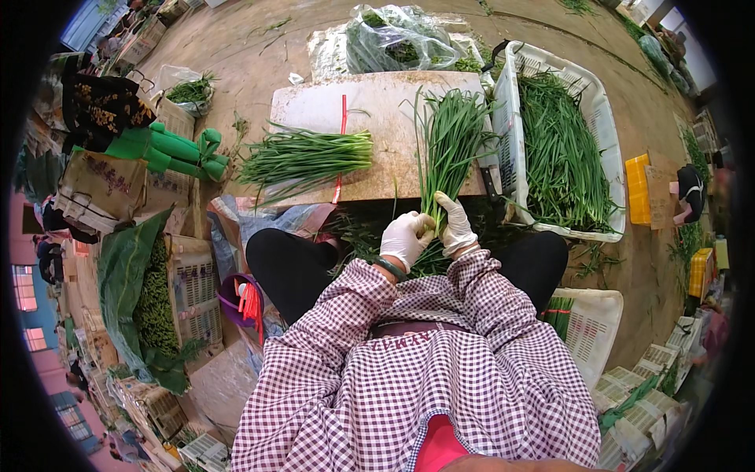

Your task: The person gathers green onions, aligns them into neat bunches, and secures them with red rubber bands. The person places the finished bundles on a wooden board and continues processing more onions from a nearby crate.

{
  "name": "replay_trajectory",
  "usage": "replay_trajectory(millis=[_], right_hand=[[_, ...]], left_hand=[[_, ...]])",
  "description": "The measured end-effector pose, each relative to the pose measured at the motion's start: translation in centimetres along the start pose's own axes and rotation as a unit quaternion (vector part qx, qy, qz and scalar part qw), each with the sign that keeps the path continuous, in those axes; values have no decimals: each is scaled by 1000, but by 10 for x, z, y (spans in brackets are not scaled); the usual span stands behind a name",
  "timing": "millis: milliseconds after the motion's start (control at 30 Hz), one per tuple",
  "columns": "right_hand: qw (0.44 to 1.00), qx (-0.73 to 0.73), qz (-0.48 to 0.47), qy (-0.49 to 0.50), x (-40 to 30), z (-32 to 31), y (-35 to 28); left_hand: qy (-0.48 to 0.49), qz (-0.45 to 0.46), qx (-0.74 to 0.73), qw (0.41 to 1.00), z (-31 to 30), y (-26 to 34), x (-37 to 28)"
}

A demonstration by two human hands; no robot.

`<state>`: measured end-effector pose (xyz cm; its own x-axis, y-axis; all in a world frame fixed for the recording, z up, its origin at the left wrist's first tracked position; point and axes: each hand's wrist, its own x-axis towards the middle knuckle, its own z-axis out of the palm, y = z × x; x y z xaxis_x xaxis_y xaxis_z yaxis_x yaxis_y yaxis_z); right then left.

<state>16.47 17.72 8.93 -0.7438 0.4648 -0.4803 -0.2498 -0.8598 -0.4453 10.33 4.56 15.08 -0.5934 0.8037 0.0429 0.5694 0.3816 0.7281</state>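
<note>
Both hands wear pale thin gloves. My left hand (408, 237) and my right hand (455, 225) meet at the lower, pale ends of a bunch of green garlic chives (448, 138), whose leaves fan out over the right part of a worn board (389, 118). My left fingers are closed on the stems; my right thumb and fingers hold them from the other side. Another bunch of chives (312, 154) lies sideways on the board's left part, across a red tie strip (344, 112). At the board's right edge rests a knife with a black handle (489, 184).
A white plastic crate (616, 159) full of chives stands at the right. Beyond the board sits a clear plastic bag of greens (401, 41). A purple bucket (233, 301) with red strips is beside my left knee. Another white crate (596, 330) stands at the lower right.
</note>
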Motion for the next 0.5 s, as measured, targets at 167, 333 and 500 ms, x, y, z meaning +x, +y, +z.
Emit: replay_trajectory(millis=[167, 333, 500], right_hand=[[1000, -18, 9, -13, -2, 0, -3], [999, -19, 15, -24, -4, -1, -8], [999, -14, 27, -20, -5, -3, -8]], left_hand=[[-1, 42, 20, 999, 6, 1, -12], [-178, -96, -28, 979, -17, -4, -32], [46, -168, -184, 967, -16, -13, -25]])
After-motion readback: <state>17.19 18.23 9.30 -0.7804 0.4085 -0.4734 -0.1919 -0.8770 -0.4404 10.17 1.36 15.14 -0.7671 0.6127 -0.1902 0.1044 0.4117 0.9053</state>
